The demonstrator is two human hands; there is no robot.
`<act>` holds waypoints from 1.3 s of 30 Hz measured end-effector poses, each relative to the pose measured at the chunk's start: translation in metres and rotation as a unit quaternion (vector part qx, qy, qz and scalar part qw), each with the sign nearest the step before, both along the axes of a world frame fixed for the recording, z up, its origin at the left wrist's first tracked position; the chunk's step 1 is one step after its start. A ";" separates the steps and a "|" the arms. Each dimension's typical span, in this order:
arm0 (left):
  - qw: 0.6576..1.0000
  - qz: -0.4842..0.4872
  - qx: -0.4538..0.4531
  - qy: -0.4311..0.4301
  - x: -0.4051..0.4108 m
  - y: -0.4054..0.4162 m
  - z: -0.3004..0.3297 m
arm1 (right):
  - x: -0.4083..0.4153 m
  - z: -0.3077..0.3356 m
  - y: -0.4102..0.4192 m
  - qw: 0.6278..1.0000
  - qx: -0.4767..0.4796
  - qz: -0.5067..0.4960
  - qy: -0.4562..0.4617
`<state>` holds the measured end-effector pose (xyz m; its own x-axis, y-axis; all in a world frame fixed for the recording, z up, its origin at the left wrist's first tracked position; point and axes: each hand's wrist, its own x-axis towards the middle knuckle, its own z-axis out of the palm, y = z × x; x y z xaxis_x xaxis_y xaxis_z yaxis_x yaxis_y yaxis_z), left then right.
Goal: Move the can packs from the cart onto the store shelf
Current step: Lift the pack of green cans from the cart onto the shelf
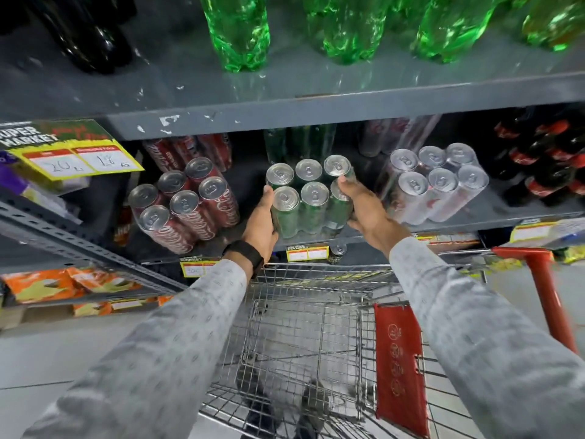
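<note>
A shrink-wrapped pack of green cans (308, 198) rests at the front edge of the grey store shelf (316, 240), between a pack of red cola cans (186, 204) and a pack of silver cans (440, 185). My left hand (261, 223) grips the green pack's left side. My right hand (364, 207) grips its right side, with fingers on the cans. Below my arms stands the wire cart (300, 343), and its basket shows no packs.
Green bottles (237, 33) stand on the shelf above, whose front lip (316, 109) hangs just over the packs. Dark cola bottles (544, 163) fill the right end. The cart's red handle (544, 289) is at right. Orange packets (63, 286) lie lower left.
</note>
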<state>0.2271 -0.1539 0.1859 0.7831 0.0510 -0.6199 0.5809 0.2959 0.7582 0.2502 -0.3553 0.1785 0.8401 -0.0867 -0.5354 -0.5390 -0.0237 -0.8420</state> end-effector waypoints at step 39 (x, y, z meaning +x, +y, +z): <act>0.971 0.072 0.203 -0.100 -0.096 0.090 0.017 | -0.053 0.031 0.030 0.918 -0.221 -0.167 -0.284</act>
<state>0.1307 -0.0643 0.2030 0.8529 0.3771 -0.3611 0.3840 0.0154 0.9232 0.1971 -0.3251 0.2095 0.8599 -0.4938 0.1294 -0.0563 -0.3436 -0.9374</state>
